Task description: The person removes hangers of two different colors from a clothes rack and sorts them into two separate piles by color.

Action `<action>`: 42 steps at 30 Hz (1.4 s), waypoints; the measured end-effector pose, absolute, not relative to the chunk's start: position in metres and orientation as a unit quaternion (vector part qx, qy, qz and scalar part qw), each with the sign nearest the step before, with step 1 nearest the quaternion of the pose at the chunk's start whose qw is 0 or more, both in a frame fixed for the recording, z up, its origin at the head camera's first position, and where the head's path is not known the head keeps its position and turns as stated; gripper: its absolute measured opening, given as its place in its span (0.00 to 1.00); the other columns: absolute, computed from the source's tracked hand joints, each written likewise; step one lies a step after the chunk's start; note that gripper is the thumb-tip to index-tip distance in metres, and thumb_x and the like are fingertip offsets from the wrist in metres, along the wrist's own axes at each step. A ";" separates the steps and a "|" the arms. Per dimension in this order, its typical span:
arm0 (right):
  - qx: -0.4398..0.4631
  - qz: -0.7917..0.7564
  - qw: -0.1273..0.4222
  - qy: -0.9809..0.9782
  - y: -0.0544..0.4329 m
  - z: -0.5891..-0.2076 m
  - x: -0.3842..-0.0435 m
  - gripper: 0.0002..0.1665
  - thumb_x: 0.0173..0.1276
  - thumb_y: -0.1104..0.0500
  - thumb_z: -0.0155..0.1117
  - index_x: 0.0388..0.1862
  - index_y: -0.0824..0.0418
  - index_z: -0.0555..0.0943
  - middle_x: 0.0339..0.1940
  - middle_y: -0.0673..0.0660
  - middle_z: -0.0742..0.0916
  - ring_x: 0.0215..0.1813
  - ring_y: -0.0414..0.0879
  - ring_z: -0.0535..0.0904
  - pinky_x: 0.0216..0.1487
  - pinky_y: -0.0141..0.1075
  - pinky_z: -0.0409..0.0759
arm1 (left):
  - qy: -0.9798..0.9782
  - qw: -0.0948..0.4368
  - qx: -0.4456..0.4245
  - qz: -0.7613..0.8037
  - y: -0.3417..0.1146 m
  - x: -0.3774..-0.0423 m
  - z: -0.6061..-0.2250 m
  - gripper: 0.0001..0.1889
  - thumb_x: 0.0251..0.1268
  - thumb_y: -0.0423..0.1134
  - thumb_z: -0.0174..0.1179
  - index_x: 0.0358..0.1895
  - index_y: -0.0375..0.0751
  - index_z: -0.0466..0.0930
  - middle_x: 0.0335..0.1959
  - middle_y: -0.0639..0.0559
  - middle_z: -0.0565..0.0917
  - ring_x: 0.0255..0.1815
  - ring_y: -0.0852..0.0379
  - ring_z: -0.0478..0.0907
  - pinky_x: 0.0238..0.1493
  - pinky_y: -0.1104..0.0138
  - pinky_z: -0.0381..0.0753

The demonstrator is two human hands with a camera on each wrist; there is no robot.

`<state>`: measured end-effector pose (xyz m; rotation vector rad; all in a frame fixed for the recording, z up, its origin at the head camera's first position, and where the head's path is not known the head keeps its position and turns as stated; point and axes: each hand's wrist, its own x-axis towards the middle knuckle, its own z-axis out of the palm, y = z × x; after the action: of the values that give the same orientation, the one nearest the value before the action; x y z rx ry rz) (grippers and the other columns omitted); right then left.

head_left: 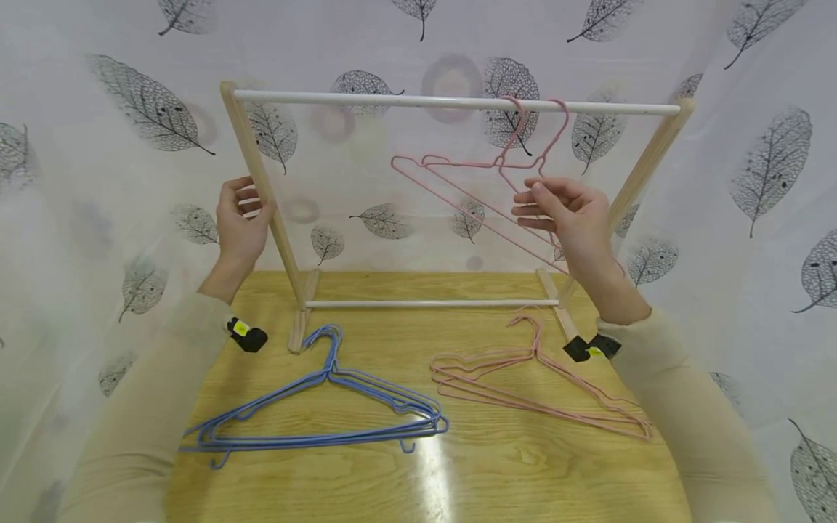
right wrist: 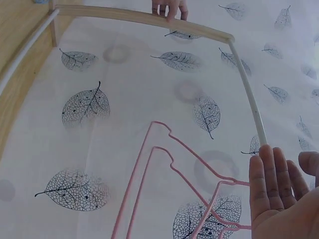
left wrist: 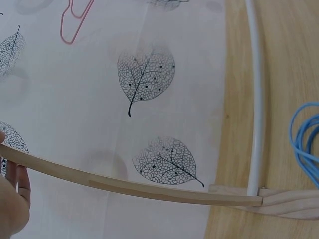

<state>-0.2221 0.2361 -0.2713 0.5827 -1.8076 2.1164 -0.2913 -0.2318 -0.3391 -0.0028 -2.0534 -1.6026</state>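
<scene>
My left hand (head_left: 242,221) holds the left wooden post (head_left: 284,250) of a small clothes rack about halfway up, thumb in front and fingers reaching behind. In the right wrist view its fingers (right wrist: 171,9) lie over that post. Two pink clothes hangers (head_left: 522,120) hang by their hooks from the right half of the white top rail (head_left: 386,100). My right hand (head_left: 575,218) is beside the right ends of these hangers, its fingers extended and holding nothing. In the right wrist view the right palm (right wrist: 281,199) faces up, apart from the hangers' visible parts.
On the wooden table (head_left: 418,494) lie a stack of blue hangers (head_left: 327,374) at front left and several pink hangers (head_left: 536,352) at right. A white lower bar (head_left: 425,303) joins the rack's feet. Behind stands a leaf-patterned curtain (head_left: 373,181).
</scene>
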 end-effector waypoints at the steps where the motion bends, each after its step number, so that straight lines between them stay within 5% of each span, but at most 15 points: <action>1: 0.203 0.737 0.151 -0.627 0.236 -0.268 -0.225 0.13 0.76 0.61 0.67 0.51 0.70 0.87 0.37 0.54 0.95 0.38 0.44 0.94 0.44 0.36 0.92 | -0.761 0.265 -0.001 -0.591 -0.232 -0.291 -0.339 0.22 0.76 0.35 0.60 0.70 0.46 0.71 0.46 0.68 0.71 0.47 0.69 0.74 0.49 0.74 0.77; 18: 0.151 0.744 0.177 -0.626 0.238 -0.264 -0.285 0.11 0.72 0.61 0.72 0.48 0.66 0.89 0.37 0.52 0.95 0.39 0.43 0.93 0.46 0.34 0.91 | -0.762 0.266 0.001 -0.590 -0.232 -0.293 -0.339 0.23 0.75 0.34 0.60 0.70 0.45 0.71 0.46 0.68 0.71 0.47 0.69 0.74 0.50 0.74 0.79; 23: 0.138 0.724 0.163 -0.655 0.233 -0.268 -0.292 0.10 0.73 0.59 0.71 0.47 0.63 0.90 0.36 0.49 0.95 0.38 0.40 0.93 0.43 0.30 0.91 | -0.761 0.268 0.000 -0.591 -0.232 -0.293 -0.340 0.23 0.76 0.34 0.60 0.70 0.45 0.71 0.46 0.68 0.71 0.47 0.69 0.74 0.50 0.74 0.78; 30: 0.138 0.728 0.135 -0.658 0.224 -0.272 -0.300 0.15 0.75 0.61 0.69 0.52 0.72 0.86 0.35 0.50 0.94 0.36 0.40 0.93 0.41 0.30 0.91 | -0.760 0.268 -0.003 -0.592 -0.233 -0.293 -0.340 0.23 0.76 0.34 0.60 0.70 0.44 0.71 0.46 0.68 0.71 0.47 0.69 0.74 0.50 0.74 0.78; 42: 0.139 0.707 0.139 -0.679 0.208 -0.271 -0.309 0.08 0.75 0.62 0.69 0.46 0.66 0.88 0.32 0.48 0.94 0.35 0.40 0.93 0.40 0.31 0.92 | -0.758 0.255 0.002 -0.600 -0.234 -0.296 -0.340 0.25 0.76 0.33 0.60 0.72 0.42 0.69 0.46 0.68 0.70 0.48 0.69 0.73 0.51 0.73 0.77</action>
<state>-0.3085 0.2076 -0.2709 0.4015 -1.9625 2.0446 -0.2957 -0.2341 -0.3395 0.0050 -2.0578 -1.6302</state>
